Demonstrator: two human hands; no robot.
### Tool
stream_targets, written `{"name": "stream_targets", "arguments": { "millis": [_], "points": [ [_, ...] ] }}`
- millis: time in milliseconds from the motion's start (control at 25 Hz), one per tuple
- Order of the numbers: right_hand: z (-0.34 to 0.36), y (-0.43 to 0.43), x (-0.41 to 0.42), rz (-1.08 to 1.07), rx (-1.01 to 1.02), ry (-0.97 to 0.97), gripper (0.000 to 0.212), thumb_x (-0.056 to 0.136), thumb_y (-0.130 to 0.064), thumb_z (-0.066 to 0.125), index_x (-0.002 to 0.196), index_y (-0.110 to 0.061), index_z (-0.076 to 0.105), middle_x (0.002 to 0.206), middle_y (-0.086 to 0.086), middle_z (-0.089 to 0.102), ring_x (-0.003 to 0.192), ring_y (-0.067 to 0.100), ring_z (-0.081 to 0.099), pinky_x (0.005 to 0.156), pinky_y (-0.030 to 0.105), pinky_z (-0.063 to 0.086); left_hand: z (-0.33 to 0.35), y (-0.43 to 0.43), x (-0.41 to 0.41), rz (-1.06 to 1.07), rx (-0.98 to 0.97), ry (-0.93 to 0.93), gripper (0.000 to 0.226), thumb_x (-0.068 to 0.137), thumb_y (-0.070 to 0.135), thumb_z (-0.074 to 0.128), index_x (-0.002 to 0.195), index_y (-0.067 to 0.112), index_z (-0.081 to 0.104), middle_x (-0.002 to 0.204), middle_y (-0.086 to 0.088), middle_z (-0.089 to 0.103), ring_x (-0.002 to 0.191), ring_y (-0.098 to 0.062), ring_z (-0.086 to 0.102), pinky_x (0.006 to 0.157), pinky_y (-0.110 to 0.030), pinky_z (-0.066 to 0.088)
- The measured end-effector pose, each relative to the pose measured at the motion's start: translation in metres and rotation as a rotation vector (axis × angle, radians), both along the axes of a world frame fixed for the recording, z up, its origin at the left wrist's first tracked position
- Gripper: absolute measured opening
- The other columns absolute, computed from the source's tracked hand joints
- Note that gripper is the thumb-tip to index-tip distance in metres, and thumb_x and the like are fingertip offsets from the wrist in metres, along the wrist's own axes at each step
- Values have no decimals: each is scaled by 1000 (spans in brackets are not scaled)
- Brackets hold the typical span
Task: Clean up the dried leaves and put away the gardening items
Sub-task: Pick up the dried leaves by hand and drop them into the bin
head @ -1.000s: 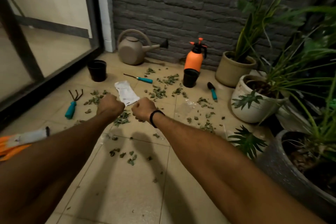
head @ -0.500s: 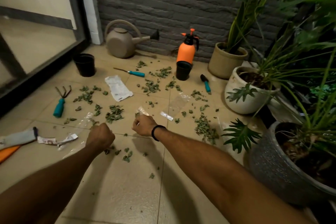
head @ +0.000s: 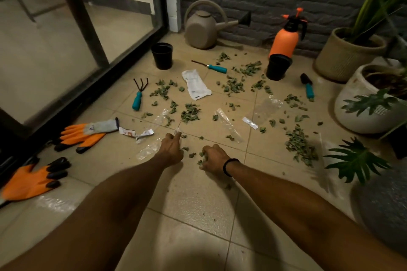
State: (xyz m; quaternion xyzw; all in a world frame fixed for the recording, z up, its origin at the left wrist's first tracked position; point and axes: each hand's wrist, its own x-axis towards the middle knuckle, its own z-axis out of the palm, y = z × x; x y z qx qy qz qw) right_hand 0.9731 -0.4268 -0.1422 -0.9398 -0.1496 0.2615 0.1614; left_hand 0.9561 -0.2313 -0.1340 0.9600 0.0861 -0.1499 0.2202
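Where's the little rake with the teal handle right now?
In the head view, the rake lies on the floor left of centre, by the door track, between the left black pot and the orange gloves, left of the white packet.

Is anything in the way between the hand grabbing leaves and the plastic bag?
No. The right hand grips dried leaves and the left hand pinches the clear bag close beside it. Only a few loose leaves lie on the tile floor between them.
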Motion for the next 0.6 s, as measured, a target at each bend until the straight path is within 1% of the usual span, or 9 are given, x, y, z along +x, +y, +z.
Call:
{"name": "stream_targets", "arguments": {
  "millis": [40,80,120,200,280,320,400,520,600],
  "points": [
    [-2,2,-1,-26,21,-18,50,78,-41,76,116,-18,51,117,9,42,105,29,49,84,38,48,-1,-1,0,-12,2,10,80,90,17,65,157,20,21,149,-20,29,131,-37,38,107,-43,42],
    [-5,4,-2,-33,41,-42,53,78,-41,77,119,-19,50,119,9,41,106,28,48,88,40,49,-3,-3,-1,-24,7,21,82,88,15,65,157,20,20,149,-19,27,132,-37,38,107,-42,43],
    [-8,5,-3,-20,50,-71,51,79,-39,77,118,-20,50,118,9,41,106,28,48,90,40,49,-6,-5,-2,-35,12,35,85,87,14,66,157,21,19,150,-19,26,132,-37,37,107,-41,42],
    [-12,6,-3,17,58,-126,41,83,-34,75,117,-18,57,115,9,43,104,26,49,91,36,47,-12,-9,-5,-52,23,62,88,87,16,67,158,21,16,151,-18,23,134,-36,34,109,-40,40],
    [-17,6,-3,0,90,-158,24,91,-23,66,112,-12,64,111,8,47,103,25,52,87,30,45,-19,-9,-5,-61,45,73,86,87,17,66,158,20,18,151,-17,24,134,-36,32,110,-41,38],
    [-18,6,-3,-10,93,-175,16,93,-16,60,106,-10,66,109,8,50,101,26,53,85,29,46,-23,-7,-4,-63,52,61,81,87,18,67,156,20,24,149,-16,27,132,-35,34,109,-41,39],
    [-19,6,0,-34,77,-211,13,92,-8,55,96,-9,67,105,9,55,98,27,56,81,29,46,-29,-3,-4,-75,41,11,63,88,21,68,146,19,42,141,-14,37,124,-32,41,104,-40,42],
    [-13,8,9,-148,113,-221,7,87,-7,63,87,-9,69,97,9,65,93,24,62,77,29,50,-35,0,-7,-90,-4,-72,39,91,23,68,128,16,60,129,-11,47,113,-27,47,96,-36,44],
    [-12,15,14,-160,144,-218,8,87,-7,65,90,-9,72,96,8,69,93,23,63,81,31,53,-37,-2,-11,-71,-5,-134,26,94,21,65,119,15,65,120,-9,51,104,-22,49,87,-33,45]
  ]
}}
